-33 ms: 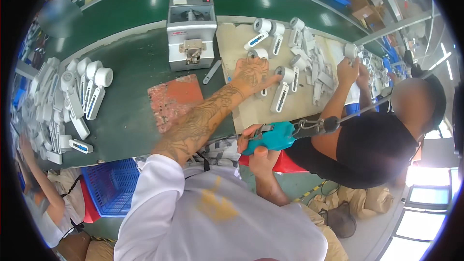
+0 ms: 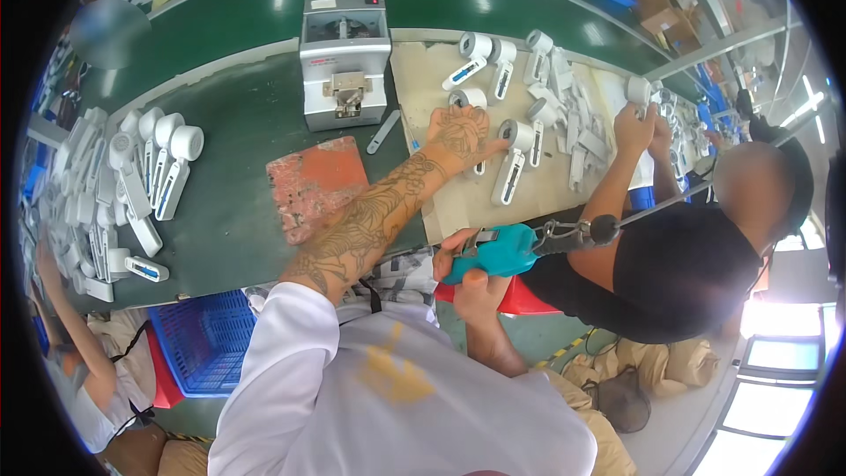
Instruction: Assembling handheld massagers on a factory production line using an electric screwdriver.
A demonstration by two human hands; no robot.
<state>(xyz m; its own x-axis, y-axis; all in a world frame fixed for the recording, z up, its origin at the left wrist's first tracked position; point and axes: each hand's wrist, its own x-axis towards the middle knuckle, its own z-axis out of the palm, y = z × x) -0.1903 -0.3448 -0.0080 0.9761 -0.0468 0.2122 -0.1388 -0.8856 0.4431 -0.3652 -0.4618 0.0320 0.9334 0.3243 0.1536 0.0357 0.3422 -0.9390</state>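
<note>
My left hand [image 2: 458, 134] reaches palm down over the beige sheet among white round-headed devices. Its curled fingers are mostly hidden behind the back of the hand. One round head [image 2: 469, 99] shows just beyond the knuckles, and the thumb stretches out toward another white device [image 2: 514, 163] with a blue stripe on its handle. Lower down, near the table's front edge, my right hand [image 2: 476, 291] is closed around a teal power screwdriver [image 2: 498, 251]. A metal hook and a cord running up to the right hold the tool's far end.
A grey machine [image 2: 345, 62] stands at the back, with a flat grey piece [image 2: 383, 132] beside it. A worn red plate [image 2: 317, 185] lies left of my forearm. More white devices [image 2: 159, 154] pile up at left. A co-worker's hands [image 2: 636, 128] work at right. A blue basket [image 2: 207, 335] sits below.
</note>
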